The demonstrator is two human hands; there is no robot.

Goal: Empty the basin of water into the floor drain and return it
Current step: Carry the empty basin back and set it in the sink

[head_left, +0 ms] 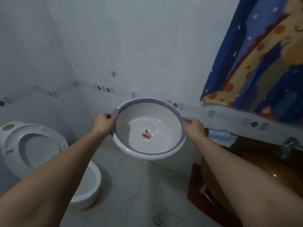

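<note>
Basin (149, 128) up, held level over the floor.
Left hand (105, 122) and right hand (194, 128) fingers clamped on opposite rims; tip slowly, lip aimed at the floor drain (158, 218).

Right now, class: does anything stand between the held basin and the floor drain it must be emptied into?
Nothing visible does. The left hand and right hand hold the basin by its rim, above bare floor tiles; the floor drain lies lower in the view, uncovered. The toilet stands off to the left.

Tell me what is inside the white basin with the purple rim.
Inside the white plastic basin with the purple rim lies a striped leaf-shaped sticker at the bottom centre. Whether any clear water remains cannot be told.
</note>
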